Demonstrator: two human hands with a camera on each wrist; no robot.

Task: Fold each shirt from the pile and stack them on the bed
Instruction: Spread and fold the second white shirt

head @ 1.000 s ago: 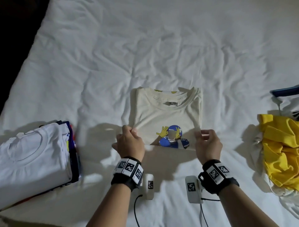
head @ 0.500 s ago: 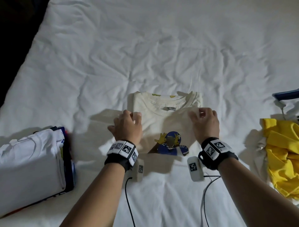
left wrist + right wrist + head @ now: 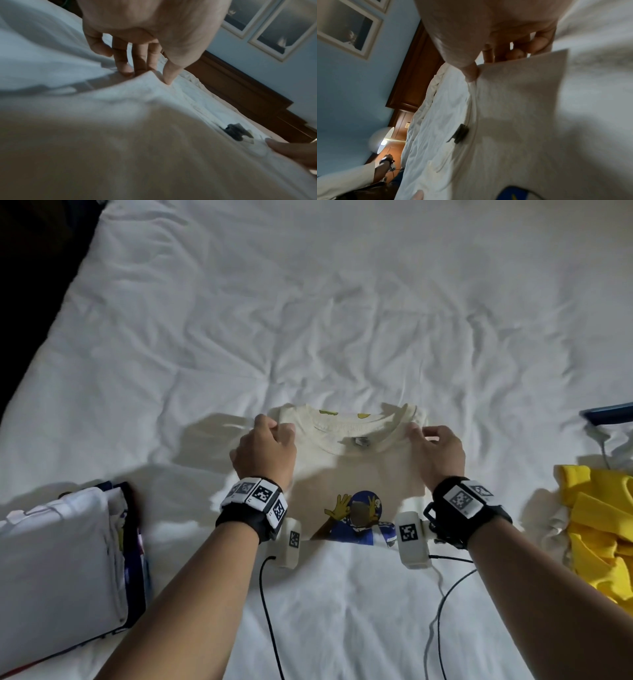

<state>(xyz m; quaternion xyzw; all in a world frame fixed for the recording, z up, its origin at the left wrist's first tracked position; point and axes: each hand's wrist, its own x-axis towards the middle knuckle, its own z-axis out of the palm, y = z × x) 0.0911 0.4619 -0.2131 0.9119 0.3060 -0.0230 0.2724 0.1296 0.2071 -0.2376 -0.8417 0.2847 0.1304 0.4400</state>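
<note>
A cream shirt (image 3: 356,470) with a blue and yellow print lies folded on the white bed (image 3: 308,320), collar away from me. My left hand (image 3: 274,436) pinches its far left corner beside the collar, and my right hand (image 3: 428,436) pinches the far right corner. In the left wrist view the thumb of my left hand (image 3: 149,73) lies on top of the shirt (image 3: 154,135) with the fingers behind the corner. In the right wrist view my right hand (image 3: 488,65) holds the shirt (image 3: 522,108) the same way.
A stack of folded shirts (image 3: 58,559), white on top, sits at the near left. A crumpled yellow shirt pile (image 3: 603,525) lies at the right, with a blue object (image 3: 609,412) beyond it. The bed's left edge drops into dark (image 3: 27,285). A wooden headboard (image 3: 240,88) stands behind.
Both hands have moved from the shirt's near corners, by the print, forward along its sides to the collar corners.
</note>
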